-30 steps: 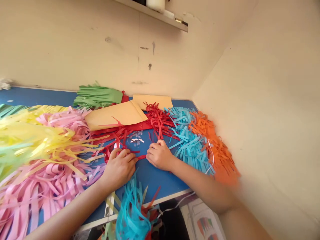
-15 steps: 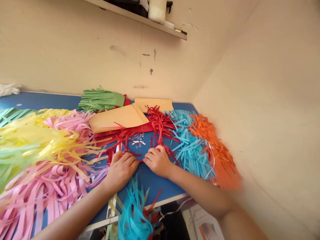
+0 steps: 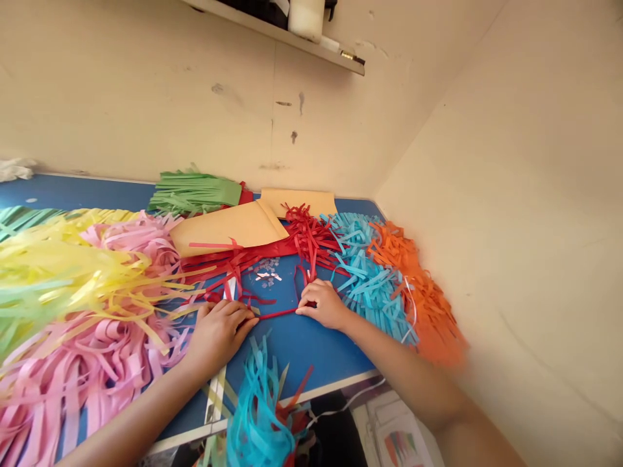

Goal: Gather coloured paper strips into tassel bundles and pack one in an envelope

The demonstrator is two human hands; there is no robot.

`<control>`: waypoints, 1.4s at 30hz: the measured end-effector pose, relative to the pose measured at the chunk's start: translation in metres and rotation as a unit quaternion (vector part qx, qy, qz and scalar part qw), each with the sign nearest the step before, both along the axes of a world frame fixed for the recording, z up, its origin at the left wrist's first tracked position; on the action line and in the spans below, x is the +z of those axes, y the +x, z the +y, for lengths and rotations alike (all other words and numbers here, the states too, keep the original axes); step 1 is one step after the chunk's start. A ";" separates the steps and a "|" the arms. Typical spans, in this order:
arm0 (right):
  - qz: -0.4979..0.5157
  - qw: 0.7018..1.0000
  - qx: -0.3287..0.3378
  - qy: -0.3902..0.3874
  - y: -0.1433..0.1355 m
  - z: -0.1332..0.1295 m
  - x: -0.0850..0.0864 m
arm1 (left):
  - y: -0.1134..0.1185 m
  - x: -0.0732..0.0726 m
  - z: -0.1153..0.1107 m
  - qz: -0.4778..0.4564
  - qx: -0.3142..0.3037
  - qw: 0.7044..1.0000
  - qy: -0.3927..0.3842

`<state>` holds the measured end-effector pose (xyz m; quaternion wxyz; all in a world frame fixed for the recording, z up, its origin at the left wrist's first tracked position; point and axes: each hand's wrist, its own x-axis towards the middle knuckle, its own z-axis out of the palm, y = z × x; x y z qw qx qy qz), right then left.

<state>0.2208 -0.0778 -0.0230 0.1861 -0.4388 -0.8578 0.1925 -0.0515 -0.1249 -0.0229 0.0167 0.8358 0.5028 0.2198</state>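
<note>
A twisted red paper strip (image 3: 277,314) stretches between my two hands, just above or on the blue tabletop. My left hand (image 3: 221,331) pinches its left end, fingertips pressed together. The right end is held between the thumb and fingers of my right hand (image 3: 324,305). Beyond my hands lies red fringed paper (image 3: 311,237), with loose strands reaching down to both of them. Small shiny clear pieces (image 3: 267,275) are scattered on the table between the hands and the red fringe. A bunch of blue paper strips (image 3: 260,408) hangs at the near table edge.
Pink fringe (image 3: 92,363) and yellow fringe (image 3: 73,259) cover the left side. Light blue fringe (image 3: 370,279) and orange fringe (image 3: 428,298) lie right. Tan paper envelopes (image 3: 228,227) and green fringe (image 3: 195,191) sit at the back. Overhead is a wall shelf (image 3: 272,32).
My hands have moved apart, the left one leftward and the right one rightward. More of the twisted red strip now shows, pulled straight between them.
</note>
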 end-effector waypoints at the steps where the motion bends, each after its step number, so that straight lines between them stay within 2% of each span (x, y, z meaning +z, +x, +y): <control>1: -0.003 1.000 0.001 0.002 0.000 -0.001 0.001 | 0.001 0.001 0.000 0.006 0.005 1.000 0.000; 4: -0.033 0.999 -0.017 0.003 -0.004 -0.005 0.006 | 0.005 0.004 0.002 0.025 0.011 1.000 -0.003; 8: -0.095 0.993 -0.056 -0.033 -0.011 -0.001 0.015 | 0.011 0.013 0.008 0.063 0.008 0.998 -0.002; 11: -0.107 0.992 -0.056 -0.040 -0.017 0.002 0.023 | 0.015 0.020 0.009 0.087 -0.038 0.995 0.012; 13: -0.118 0.992 -0.034 -0.013 -0.020 -0.002 0.027 | 0.018 0.022 0.009 0.114 -0.102 0.988 0.037; 16: -0.148 0.983 0.039 0.106 -0.024 -0.015 0.026 | 0.022 0.020 0.008 0.143 -0.147 0.976 0.067; 19: -0.145 0.963 0.082 0.214 -0.027 -0.023 0.020 | 0.023 0.017 0.010 0.150 -0.140 0.977 0.059; 22: -0.147 0.950 0.118 0.250 -0.030 -0.019 0.013 | 0.021 0.017 0.013 0.142 -0.144 0.979 0.043; 26: -0.197 0.936 0.153 0.249 -0.035 -0.004 0.014 | 0.021 0.018 0.015 0.096 -0.143 0.985 0.032; 30: -0.232 0.914 0.190 0.273 -0.043 0.004 0.015 | 0.030 0.015 0.013 0.077 -0.096 0.992 0.035; 34: -0.233 0.919 0.182 0.259 -0.046 0.005 0.015 | 0.040 0.010 0.011 0.071 -0.059 0.995 0.043; 42: -0.250 0.927 0.206 0.188 -0.049 0.005 0.027 | 0.041 0.016 0.013 0.085 -0.078 0.992 0.059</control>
